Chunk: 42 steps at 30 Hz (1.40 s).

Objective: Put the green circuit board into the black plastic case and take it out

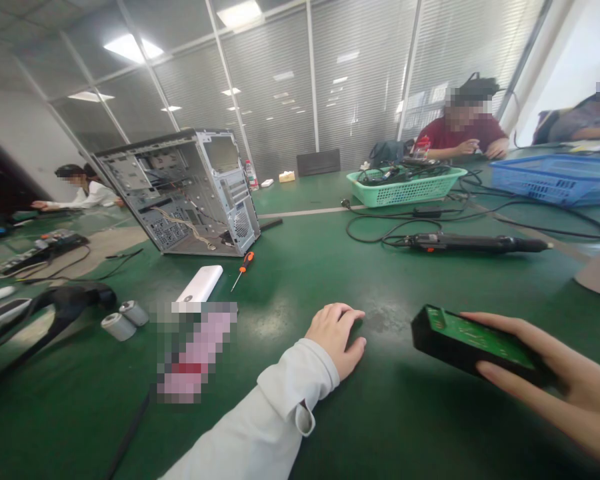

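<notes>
At the lower right my right hand (555, 373) grips a black open-topped case with a green circuit board (480, 337) set in it. Thumb and fingers lie along its two long sides, and the case is tilted above the table. My left hand (337, 337) rests palm down on the green tabletop, holding nothing, with thumb and fingers apart and loosely bent. Between my hands there is a gap of bare table. Left of my left hand lie an orange-handled screwdriver (245, 267), a white power bank (200, 283) and a blurred-out pink item (195, 360).
An open computer case (200, 193) stands behind the screwdriver. A black electric screwdriver (480, 243) with its cable lies at the right, before a green basket (405, 190) of cables and a blue basket (560, 180). Two metal cylinders (125, 320) stand left. Several people sit around.
</notes>
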Each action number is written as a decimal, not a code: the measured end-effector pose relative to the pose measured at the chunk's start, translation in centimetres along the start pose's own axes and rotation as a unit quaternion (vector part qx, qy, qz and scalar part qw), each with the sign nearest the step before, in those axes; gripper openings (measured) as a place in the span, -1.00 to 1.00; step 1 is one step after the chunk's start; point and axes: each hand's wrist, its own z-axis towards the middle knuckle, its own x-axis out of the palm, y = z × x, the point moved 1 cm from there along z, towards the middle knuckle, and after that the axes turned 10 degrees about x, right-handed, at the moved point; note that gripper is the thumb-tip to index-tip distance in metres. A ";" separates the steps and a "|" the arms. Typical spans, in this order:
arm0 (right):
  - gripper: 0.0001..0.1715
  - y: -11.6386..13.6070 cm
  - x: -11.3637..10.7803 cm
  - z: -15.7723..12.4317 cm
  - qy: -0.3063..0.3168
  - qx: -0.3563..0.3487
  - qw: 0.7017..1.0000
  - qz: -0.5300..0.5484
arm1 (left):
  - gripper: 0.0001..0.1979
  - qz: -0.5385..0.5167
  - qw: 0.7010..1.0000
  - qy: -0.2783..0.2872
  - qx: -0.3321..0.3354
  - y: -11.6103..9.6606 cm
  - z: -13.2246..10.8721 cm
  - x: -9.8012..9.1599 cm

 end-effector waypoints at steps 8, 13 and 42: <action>-0.55 4.2 5.8 2.1 0.012 -0.114 0.991 0.068 | -0.49 -0.024 0.999 -0.016 -0.023 0.0 0.1 -0.3; -0.56 3.0 6.6 1.7 0.026 -0.123 0.989 0.072 | -0.40 -0.031 0.999 -0.016 0.001 -0.3 0.0 -0.3; -0.50 4.3 5.6 2.7 0.077 -0.184 0.978 -0.054 | -0.48 -0.054 0.998 0.002 0.015 -0.6 0.5 -0.8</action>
